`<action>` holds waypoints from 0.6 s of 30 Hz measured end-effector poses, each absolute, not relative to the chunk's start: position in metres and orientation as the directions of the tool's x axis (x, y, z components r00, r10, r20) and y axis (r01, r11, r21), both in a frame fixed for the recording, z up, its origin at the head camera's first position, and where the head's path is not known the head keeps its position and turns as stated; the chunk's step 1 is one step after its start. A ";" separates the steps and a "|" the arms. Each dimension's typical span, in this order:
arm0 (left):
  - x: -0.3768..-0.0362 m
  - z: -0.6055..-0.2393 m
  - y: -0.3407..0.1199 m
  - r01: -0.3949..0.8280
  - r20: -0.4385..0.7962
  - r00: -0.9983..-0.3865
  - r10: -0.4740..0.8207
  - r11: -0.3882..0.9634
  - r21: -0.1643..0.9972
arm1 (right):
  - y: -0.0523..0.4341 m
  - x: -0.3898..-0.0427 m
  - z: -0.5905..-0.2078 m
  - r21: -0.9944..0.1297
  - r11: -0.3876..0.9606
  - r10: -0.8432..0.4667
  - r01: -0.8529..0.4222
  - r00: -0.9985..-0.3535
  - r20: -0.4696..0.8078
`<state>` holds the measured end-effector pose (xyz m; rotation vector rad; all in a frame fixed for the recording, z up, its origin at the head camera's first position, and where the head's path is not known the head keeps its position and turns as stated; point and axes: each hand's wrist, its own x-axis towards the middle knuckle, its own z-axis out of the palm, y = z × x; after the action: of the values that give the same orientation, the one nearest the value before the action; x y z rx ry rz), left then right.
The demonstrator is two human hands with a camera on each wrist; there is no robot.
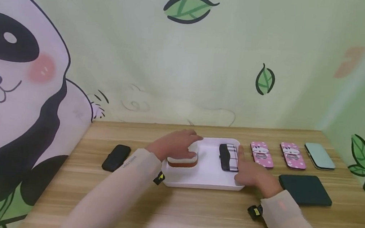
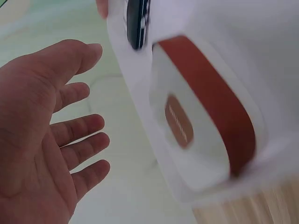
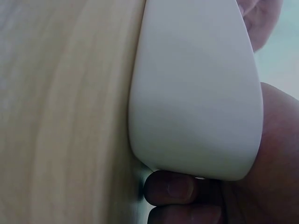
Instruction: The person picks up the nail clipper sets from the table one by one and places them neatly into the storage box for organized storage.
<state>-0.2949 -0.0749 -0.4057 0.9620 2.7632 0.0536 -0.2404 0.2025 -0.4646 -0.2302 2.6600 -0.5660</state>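
A white tray [image 1: 203, 172] lies on the table, holding a white pouch with a reddish-brown band [image 1: 183, 163] at its left and a small black-and-white plaid case [image 1: 232, 158] at its right. Over the banded pouch hovers my left hand [image 1: 178, 144]; the left wrist view shows its fingers [image 2: 81, 128] spread and apart from the pouch [image 2: 210, 107]. At the tray's right side, my right hand [image 1: 252, 172] grips the rim, its thumb over the edge. Close up in the right wrist view, fingers [image 3: 173, 186] curl against the outer wall of the tray [image 3: 196, 93].
Left of the tray lies a black case [image 1: 116, 158]. To the right are two pink cat-patterned cases [image 1: 262, 159] [image 1: 292, 160], a pale green case [image 1: 320, 156] and a dark flat wallet [image 1: 305, 190]. A printed cloth [image 1: 190, 64] hangs behind the wooden table [image 1: 193, 216].
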 end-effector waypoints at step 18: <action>-0.289 -0.411 -0.183 0.475 -0.120 -0.863 0.491 0.869 0.142 | 0.205 -0.245 -0.472 -0.434 0.897 -0.246 -0.080 -0.907 -0.341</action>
<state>-0.2888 -0.1826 -0.4105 0.7510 2.8882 0.1610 -0.2445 0.2049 -0.4717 -0.2390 2.6698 -0.5870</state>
